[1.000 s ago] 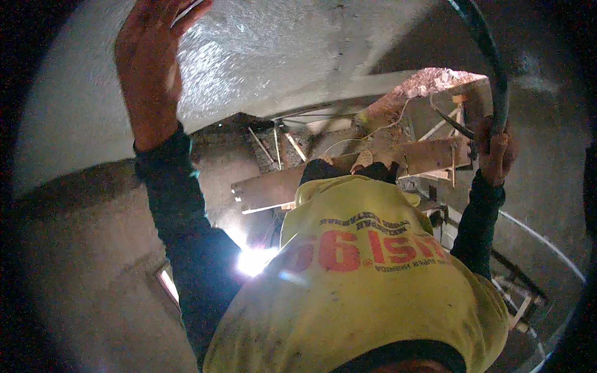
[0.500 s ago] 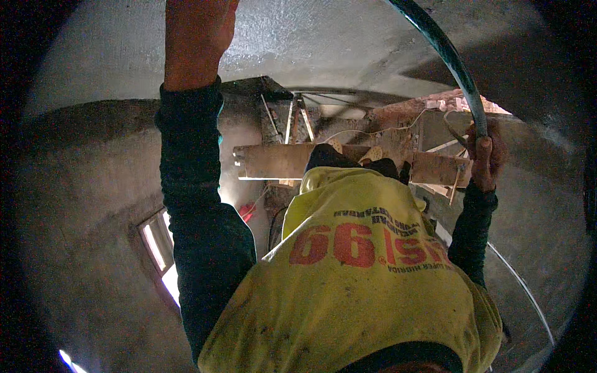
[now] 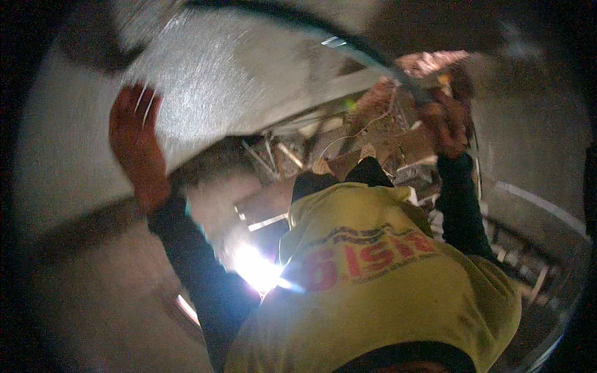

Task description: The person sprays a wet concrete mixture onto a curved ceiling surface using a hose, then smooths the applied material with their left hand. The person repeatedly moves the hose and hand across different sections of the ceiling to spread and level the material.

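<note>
My right hand [image 3: 446,121] is closed around the lower end of a dark bluish-green hose [image 3: 357,40]. From that hand the hose arcs up and left to the top edge of the picture. My left hand [image 3: 138,133] is raised at the upper left, beside a wet, shiny grey surface [image 3: 205,81]. Motion smears its fingers, so I cannot make out whether it holds anything or touches the surface. Both arms wear dark sleeves, over which sits a yellow shirt.
My feet stand on wooden planks [image 3: 273,202], with slanted struts [image 3: 289,155] beyond them. A pale cord [image 3: 357,133] hangs over rough brickwork [image 3: 373,102]. Strong light glares at the left [image 3: 255,267]. Rough grey walls [image 3: 81,280] surround me.
My left hand has come down and leftward, so all of it now shows. The right hand, still on the hose, has shifted left and slightly up. The whole view has tilted and blurred.
</note>
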